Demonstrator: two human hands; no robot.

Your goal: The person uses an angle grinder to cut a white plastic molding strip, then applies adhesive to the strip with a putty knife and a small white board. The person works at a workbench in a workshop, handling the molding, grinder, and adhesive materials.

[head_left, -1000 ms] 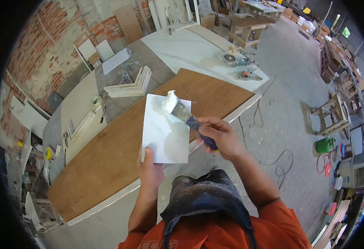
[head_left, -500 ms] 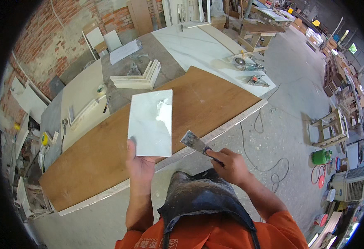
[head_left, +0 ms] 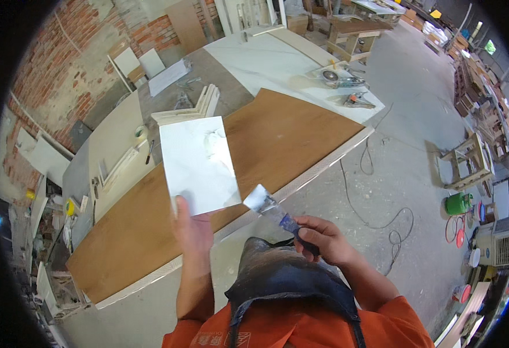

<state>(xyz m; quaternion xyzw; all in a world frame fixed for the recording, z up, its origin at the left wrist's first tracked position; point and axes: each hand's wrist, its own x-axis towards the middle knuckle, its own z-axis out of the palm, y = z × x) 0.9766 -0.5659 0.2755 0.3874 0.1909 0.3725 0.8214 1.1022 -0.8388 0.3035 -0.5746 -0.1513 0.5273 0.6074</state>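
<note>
My left hand (head_left: 193,232) grips the lower edge of a white rectangular tile (head_left: 193,174), thumb on its face and fingers hidden behind it. A smear of whitish paste (head_left: 215,144) sits near the tile's upper right. In my right hand (head_left: 321,236) is a putty knife (head_left: 264,200) with a blue-black handle, fingers wrapped round it. Its blade points up and left, just right of the tile's lower right corner. Both are held above the near edge of a brown wood-look slab (head_left: 283,133).
Behind the slab lie stacked white angled trim pieces (head_left: 199,107), a tape roll (head_left: 141,133) and a black pen (head_left: 150,152). Power tools (head_left: 338,78) rest on a white marbled sheet (head_left: 254,58). On the floor to the right are a loose cable (head_left: 376,229), a wooden stand (head_left: 469,162) and a green canister (head_left: 459,203).
The tile has shifted left and tilted counterclockwise in my left hand. My right hand has turned, showing more of the putty knife's handle. The whole view has shifted slightly.
</note>
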